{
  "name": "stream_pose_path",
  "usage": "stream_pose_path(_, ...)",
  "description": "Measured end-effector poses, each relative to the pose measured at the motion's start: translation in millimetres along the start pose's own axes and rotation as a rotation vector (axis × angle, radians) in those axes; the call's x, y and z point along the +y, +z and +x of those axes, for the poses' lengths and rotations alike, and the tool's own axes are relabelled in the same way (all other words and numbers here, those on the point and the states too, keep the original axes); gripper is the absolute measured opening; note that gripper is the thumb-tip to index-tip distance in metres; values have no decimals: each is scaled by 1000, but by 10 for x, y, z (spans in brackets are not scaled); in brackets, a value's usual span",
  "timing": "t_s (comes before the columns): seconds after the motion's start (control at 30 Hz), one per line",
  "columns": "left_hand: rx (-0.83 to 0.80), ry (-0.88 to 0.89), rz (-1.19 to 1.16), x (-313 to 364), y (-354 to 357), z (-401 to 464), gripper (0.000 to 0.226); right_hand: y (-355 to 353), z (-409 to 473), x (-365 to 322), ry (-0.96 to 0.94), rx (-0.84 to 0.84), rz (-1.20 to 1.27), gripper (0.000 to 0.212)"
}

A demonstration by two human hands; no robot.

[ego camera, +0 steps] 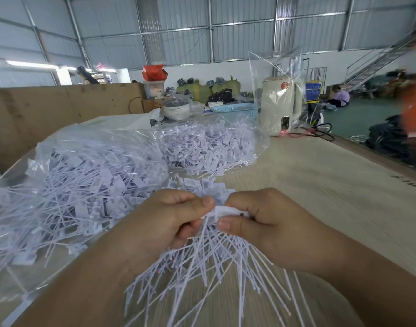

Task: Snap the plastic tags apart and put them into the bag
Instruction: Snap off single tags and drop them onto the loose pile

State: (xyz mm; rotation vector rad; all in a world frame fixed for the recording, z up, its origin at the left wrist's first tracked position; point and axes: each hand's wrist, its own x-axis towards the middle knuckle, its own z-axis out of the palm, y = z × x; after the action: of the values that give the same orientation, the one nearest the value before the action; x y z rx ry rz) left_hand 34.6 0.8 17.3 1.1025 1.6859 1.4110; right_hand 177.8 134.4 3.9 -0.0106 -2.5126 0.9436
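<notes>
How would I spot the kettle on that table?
Follow the wooden table to its far edge, past the two bags of white tags. The cream kettle stands upright right of the blue basket, the only thing wrapped in a tall clear bag.

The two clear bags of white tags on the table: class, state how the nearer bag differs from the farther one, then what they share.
The nearer bag lies at the left beside the left hand; the farther bag sits behind, toward the cream kettle. The nearer bag looks bigger and sprawls open toward the camera; the farther bag looks smaller and more heaped. Both are clear plastic full of white tags.
</notes>
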Motion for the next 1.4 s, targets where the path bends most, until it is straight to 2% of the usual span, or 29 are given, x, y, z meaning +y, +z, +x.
stream_pose_path(0.37, -44, -5, -117, -63, -19, 52, 27, 3, 25, 1, -31, 10, -38, 32)
stream_pose_path(0.47, -102, -15, -132, -87, -149, 74, 31, -16, -4, -12, -15, 6, -35, 22)
stream_pose_path(0.5, -137, -12, -194, -86, -318, 96, 32, -82, -17, -5, 24, 30, -13, 23)
stream_pose_path(0.57, -182, -4, -507, -2, -657, 132, 37, -288, -38, 62, 137, 195, 25, 30)
stream_pose_path(0.6, -114, -18, -556, 21, -766, 154, 38, -392, -41, 105, 173, 295, 39, 36)
stream_pose_path(0.63, 63, -41, -489, -11, -846, 185, 38, -448, -40, 138, 188, 349, 56, 40)
stream_pose_path(0.67, 249, -43, -285, -79, -864, 211, 38, -444, -28, 157, 186, 337, 67, 39)
stream_pose_path(0.73, 435, -11, 127, -153, -693, 262, 45, -343, 0, 189, 168, 211, 67, 35)
stream_pose_path(0.87, 478, 94, 549, -232, -564, 255, 48, -226, -12, 274, 173, 101, 73, 37)
stream_pose_path(1.07, 393, 110, 828, -366, -626, 261, 46, -157, -24, 286, 219, 30, 52, 15)
stream_pose_path(1.27, 492, 81, 1052, -435, -575, 348, 23, -93, -18, 267, 237, 25, 59, 18)
stream_pose_path(1.4, 587, 163, 1152, -372, -433, 324, 53, -26, -26, 232, 201, -19, 58, 14)
